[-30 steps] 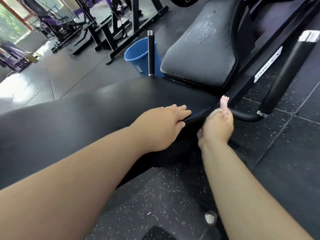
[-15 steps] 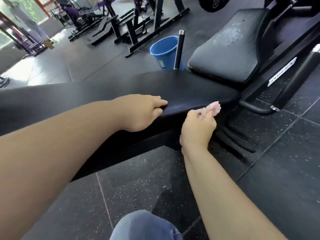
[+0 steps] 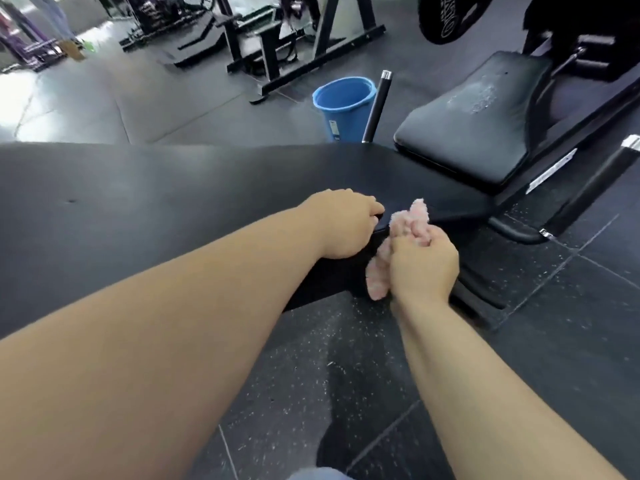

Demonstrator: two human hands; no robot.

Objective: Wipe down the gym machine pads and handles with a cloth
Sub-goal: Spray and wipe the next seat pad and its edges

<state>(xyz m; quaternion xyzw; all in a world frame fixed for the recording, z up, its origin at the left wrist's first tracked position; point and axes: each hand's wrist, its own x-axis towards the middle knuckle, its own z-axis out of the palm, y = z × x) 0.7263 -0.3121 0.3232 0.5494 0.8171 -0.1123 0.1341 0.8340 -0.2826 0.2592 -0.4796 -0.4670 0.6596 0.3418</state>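
2 pads and 2 handles are in view, and the wipe-down appears part-way through. Right hand (image 3: 424,263) has its fingers clamped round a bunched pink cloth (image 3: 410,220), pressed to the near side edge of the long pad (image 3: 138,202), just beside the left hand (image 3: 343,225). Left hand rests on that pad's rim, fingers together and laid along it; the thumb is hidden.

Judged progress: this edge is the step in hand. The seat pad (image 3: 460,140) bears a pale mottled patch, damp or scuffed, which cannot be told. It probably awaits wiping, as do the far handle (image 3: 376,102) and the right handle (image 3: 594,183), both well apart from the cloth.

Materials: pads are smooth black vinyl with rounded corners, and the long pad is broad, flat and faintly glossy. Cloth is plush and crumpled. Handles are straight black tubes with chrome end caps. A round, tapered blue plastic bucket (image 3: 341,109) stands behind the long pad on a speckled rubber floor (image 3: 554,341).
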